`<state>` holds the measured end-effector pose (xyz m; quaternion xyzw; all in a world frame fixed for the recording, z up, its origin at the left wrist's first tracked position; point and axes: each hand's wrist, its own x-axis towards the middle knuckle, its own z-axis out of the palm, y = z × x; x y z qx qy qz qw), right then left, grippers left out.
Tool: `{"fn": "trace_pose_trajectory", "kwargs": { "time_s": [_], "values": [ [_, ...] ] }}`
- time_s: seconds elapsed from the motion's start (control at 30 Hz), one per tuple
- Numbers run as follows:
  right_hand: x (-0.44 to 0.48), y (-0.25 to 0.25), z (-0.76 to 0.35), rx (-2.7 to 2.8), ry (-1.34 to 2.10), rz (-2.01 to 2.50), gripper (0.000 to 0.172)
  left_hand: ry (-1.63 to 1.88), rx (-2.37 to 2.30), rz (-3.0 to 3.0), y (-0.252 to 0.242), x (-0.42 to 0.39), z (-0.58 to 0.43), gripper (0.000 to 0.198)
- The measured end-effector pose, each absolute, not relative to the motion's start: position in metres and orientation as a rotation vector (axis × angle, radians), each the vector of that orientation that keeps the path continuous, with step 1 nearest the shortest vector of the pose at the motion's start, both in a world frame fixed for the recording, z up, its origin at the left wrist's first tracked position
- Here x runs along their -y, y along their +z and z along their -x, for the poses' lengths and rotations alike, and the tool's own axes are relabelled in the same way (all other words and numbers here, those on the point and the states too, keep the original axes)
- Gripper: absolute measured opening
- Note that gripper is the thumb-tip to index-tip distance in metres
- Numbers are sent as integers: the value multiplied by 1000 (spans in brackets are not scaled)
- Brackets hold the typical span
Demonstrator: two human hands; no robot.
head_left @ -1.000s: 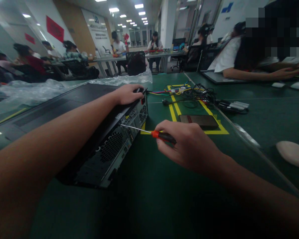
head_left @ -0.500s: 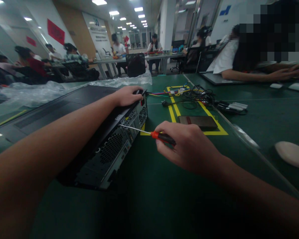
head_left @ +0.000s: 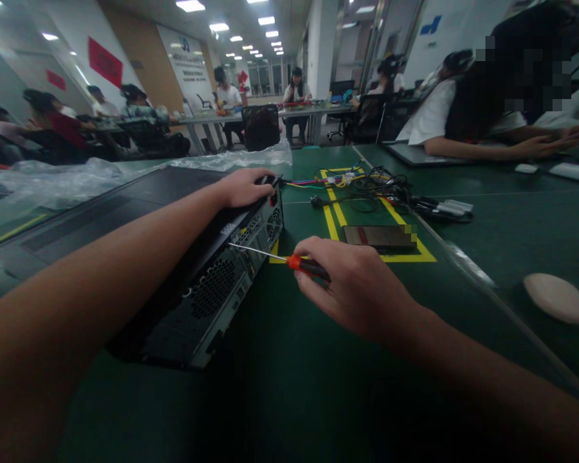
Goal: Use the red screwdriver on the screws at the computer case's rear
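Gripping screwdriver [head_left: 270, 256], right hand [head_left: 354, 289] fingers curled shut round handle, tip at computer case [head_left: 207, 283] rear; left hand [head_left: 245, 186] pressed flat on case top, 11 o'clock of right hand.

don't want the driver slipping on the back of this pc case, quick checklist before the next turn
1. Grip: right hand closed around the screwdriver handle: ok.
2. Contact: screwdriver tip against the rear panel of the computer case: ok.
3. Seating: tip sitting in a screw head: cannot tell, too small and dark.
4. Bracing: left hand resting on the case's top rear edge: ok.
5. Support: case lying flat on the table: ok.
6. Clearance: cables lie beyond the case, apart from both hands: ok.
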<state>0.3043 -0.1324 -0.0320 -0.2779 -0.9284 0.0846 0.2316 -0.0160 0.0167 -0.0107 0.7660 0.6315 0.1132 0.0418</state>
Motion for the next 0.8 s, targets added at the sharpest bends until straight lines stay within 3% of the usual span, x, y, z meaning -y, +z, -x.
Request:
{"fn": "trace_pose_trajectory", "kwargs": {
  "time_s": [0.4, 0.8],
  "values": [
    [143, -28, -298, 2531, 202, 908, 7, 289, -1955, -2358, -10, -14, 15, 87],
    [146, -19, -299, 2582, 179, 914, 27, 367, -1941, -2298, -16, -19, 28, 84]
  ]
}}
